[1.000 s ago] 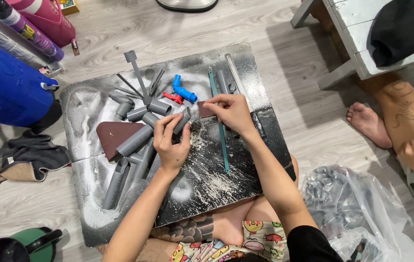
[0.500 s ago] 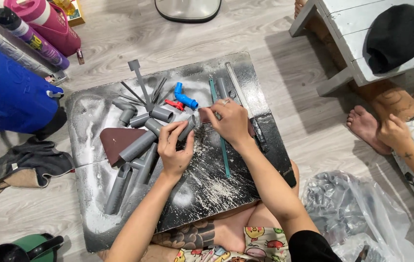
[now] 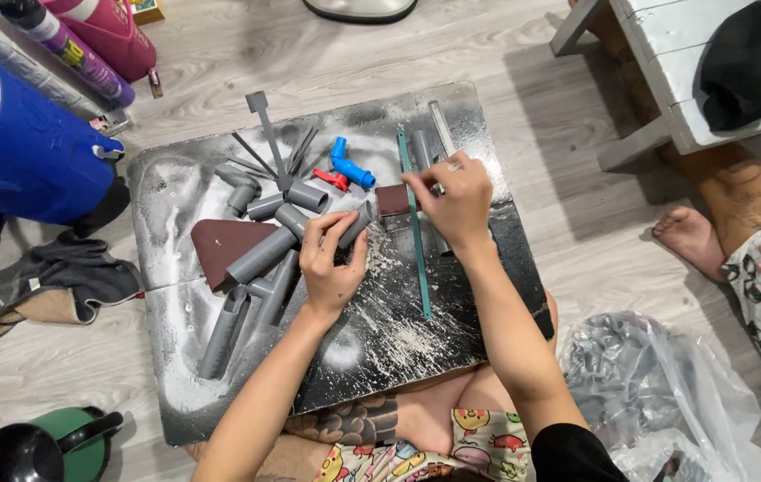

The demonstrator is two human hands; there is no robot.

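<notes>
My left hand (image 3: 331,261) grips a short grey pipe piece (image 3: 356,225) over a black board (image 3: 372,348) dusted with white powder. My right hand (image 3: 454,201) pinches a small brown piece of sandpaper (image 3: 392,199) at that pipe's far end. A long thin green strip (image 3: 417,250) lies on the board under my right hand. Several grey pipes and fittings (image 3: 260,254) lie to the left around a larger brown sheet (image 3: 218,248). A blue elbow fitting (image 3: 350,166) and a small red part (image 3: 332,179) sit behind them.
A blue cooler (image 3: 15,152) and spray cans (image 3: 73,54) stand at the left, with a dark cloth (image 3: 55,281) and a green jug (image 3: 46,446) below. A plastic bag (image 3: 657,393) lies right. A white bench (image 3: 657,45) holds a black cap (image 3: 755,58). Another person's foot (image 3: 688,236) rests nearby.
My right hand has slid a little to the right with the brown sandpaper at the pipe's end. My left hand keeps its hold on the pipe.
</notes>
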